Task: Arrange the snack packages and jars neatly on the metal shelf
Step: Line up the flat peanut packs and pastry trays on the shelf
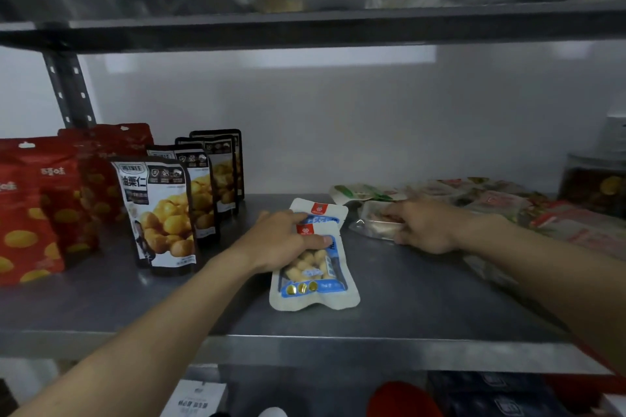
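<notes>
- White-and-blue pouch — flat on the metal shelf, centre, near the front edge; its top is overlapped onto a second matching pouch just behind.
- Left hand — fingers and thumb are curled over the upper part of the near pouch, which is gripped.
- Right hand — a clear-wrapped pack to the right is pinched, fingers on top and thumb at its near edge; whether it is lifted cannot be told.
- Chestnut pouches and red pouches — stood upright in rows, far left.
- Loose pile and a jar — far right, unsorted.
- Handling advised: the two matching pouches should be squared together first, then stood upright beside the chestnut row; the soft pack is best supported from beneath.
</notes>
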Demonstrator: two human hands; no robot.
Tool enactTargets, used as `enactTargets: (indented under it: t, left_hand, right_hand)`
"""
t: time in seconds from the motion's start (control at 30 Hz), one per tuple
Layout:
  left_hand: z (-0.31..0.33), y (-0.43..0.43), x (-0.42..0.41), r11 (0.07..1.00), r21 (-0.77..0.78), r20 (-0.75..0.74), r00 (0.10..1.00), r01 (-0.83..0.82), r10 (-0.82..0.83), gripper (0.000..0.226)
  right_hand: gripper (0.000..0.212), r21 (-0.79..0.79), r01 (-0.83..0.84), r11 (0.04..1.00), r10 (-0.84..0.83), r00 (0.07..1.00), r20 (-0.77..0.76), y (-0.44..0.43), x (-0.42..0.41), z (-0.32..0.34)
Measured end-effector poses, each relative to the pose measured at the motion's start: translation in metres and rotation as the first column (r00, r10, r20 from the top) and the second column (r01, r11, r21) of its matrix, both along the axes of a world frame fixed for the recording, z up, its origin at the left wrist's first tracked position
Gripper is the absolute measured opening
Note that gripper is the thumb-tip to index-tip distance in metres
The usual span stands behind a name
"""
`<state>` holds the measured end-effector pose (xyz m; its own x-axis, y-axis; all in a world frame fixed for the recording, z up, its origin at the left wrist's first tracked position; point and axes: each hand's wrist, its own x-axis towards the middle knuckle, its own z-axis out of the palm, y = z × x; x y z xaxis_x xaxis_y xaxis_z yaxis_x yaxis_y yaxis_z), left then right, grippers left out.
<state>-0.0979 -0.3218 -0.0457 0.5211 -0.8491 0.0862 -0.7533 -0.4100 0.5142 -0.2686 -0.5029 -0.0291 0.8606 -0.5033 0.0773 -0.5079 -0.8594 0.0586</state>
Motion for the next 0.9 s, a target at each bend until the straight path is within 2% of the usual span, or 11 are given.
enactTargets:
  t: [0.1, 0.23, 0.3, 0.43, 0.6, 0.77, 0.9]
  left_hand:
    - [0.000, 0.001, 0.001, 1.000, -0.002, -0.017, 1.000, 0.007, -0.007, 0.076]
    - [0.003, 0.000, 0.003, 1.000, -0.023, 0.037, 0.999, 0.017, -0.016, 0.084]
    - [0.006, -0.003, 0.005, 0.998, -0.063, 0.037, 0.999, 0.030, -0.028, 0.088]
    - [0.015, -0.015, 0.006, 0.986, -0.141, 0.091, 0.993, 0.091, -0.079, 0.066]
    - [0.027, -0.049, 0.015, 0.994, -0.089, 0.148, 0.988, 0.063, -0.049, 0.073]
    - [0.041, -0.082, 0.027, 0.995, -0.090, 0.118, 0.993, 0.037, -0.026, 0.061]
    - [0.048, -0.104, 0.033, 1.000, -0.012, 0.095, 0.995, 0.020, -0.018, 0.058]
  right_hand:
    - [0.059, 0.101, 0.035, 0.994, -0.043, 0.996, 0.079, 0.002, 0.002, 0.007]
    - [0.047, 0.201, 0.061, 0.978, -0.123, 0.942, 0.314, -0.006, 0.011, 0.019]
    - [0.048, 0.224, 0.077, 0.972, -0.157, 0.918, 0.365, -0.015, 0.016, 0.025]
    - [0.050, 0.247, 0.122, 0.961, -0.195, 0.935, 0.298, -0.026, 0.028, 0.025]
    - [0.056, 0.295, 0.157, 0.943, -0.234, 0.940, 0.249, -0.031, 0.044, 0.023]
    - [0.064, 0.354, 0.250, 0.901, -0.343, 0.910, 0.232, -0.046, 0.060, 0.018]
    - [0.072, 0.375, 0.293, 0.880, -0.391, 0.893, 0.222, -0.058, 0.070, 0.009]
